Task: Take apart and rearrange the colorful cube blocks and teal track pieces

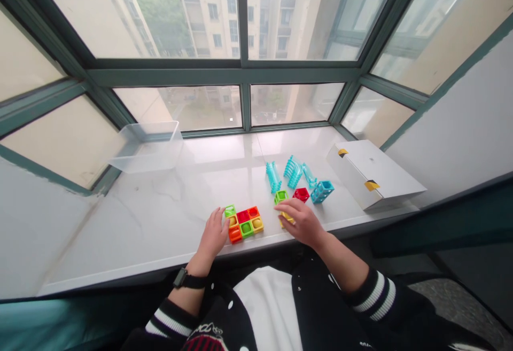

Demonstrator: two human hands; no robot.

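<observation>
My left hand [214, 232] rests on the white sill with its fingers stretched along the left side of a flat group of joined cube blocks [246, 228] in red, orange, yellow and green. Its fingertips reach the group's upper left edge and grip nothing. To the right, my right hand [304, 224] bends over a yellow block [287, 216], its fingers on the block and covering part of it. Just beyond the fingers lies a green block [281, 196]. A red block [301, 195] sits beside it, near the back of the hand.
Behind the blocks lie turquoise track pieces [273, 177], a curved ribbed piece [293, 171] and a blue open tower [322, 192]. At the right stands a white box [377, 172] with yellow-black tabs. A clear plastic bin [148, 150] is at the back left, by the window.
</observation>
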